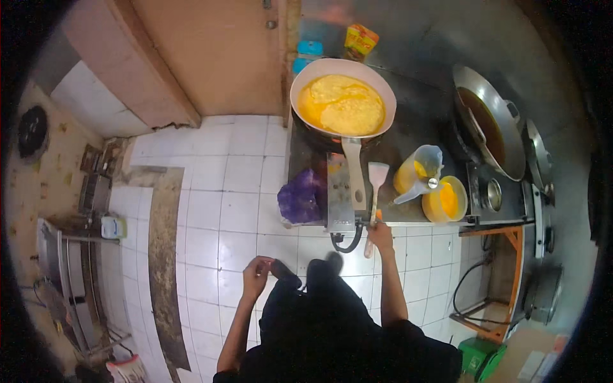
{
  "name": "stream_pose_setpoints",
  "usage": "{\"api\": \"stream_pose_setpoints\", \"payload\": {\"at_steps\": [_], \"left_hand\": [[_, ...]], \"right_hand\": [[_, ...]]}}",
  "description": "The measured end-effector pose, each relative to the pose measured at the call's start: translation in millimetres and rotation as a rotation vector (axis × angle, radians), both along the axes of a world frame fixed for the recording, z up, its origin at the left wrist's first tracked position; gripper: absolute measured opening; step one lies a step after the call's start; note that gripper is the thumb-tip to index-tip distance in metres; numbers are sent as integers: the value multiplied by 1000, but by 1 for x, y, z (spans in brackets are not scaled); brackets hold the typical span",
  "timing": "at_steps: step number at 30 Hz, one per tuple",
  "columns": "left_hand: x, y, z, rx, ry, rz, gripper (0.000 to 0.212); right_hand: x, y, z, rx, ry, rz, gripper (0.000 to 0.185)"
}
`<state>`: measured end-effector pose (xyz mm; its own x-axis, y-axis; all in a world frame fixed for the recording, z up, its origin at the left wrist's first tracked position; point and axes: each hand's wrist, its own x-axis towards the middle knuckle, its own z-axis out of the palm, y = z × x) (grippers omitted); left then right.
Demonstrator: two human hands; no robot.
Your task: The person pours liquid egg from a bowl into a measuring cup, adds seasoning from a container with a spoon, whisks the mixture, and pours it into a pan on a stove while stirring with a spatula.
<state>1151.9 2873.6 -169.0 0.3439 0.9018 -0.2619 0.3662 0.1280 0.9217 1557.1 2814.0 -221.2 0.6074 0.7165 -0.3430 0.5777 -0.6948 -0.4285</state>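
Observation:
My right hand is at the counter's front edge, its fingers around the handle of a spatula with a pale, flat blade. The blade lies over the counter, right of the pan handle. Low over the floor tiles, my left hand hangs with loosely curled fingers and nothing visible in it. A frying pan with a pale interior sits on a gas stove, its beige handle towards me. Yellow egg with a folded, uneven surface lies in it. A translucent plastic jug and a bowl of yellow liquid stand to the right.
A purple crumpled bag or cloth lies left of the stove. A large wok of dark liquid stands at right. Behind the pan are a yellow pouch and blue-lidded containers. A black hose loops past the counter edge.

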Motion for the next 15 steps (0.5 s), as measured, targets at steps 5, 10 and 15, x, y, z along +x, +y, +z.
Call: {"api": "stream_pose_setpoints", "payload": {"at_steps": [5, 10, 15], "left_hand": [[-17, 42, 1, 2, -65, 24, 13], [-9, 73, -7, 30, -80, -50, 13], [3, 101, -9, 51, -74, -146, 14]], "right_hand": [[-31, -12, 54, 575, 665, -497, 19], [-64, 2, 129, 780, 568, -520, 26], [-7, 34, 234, 664, 172, -271, 32]]}}
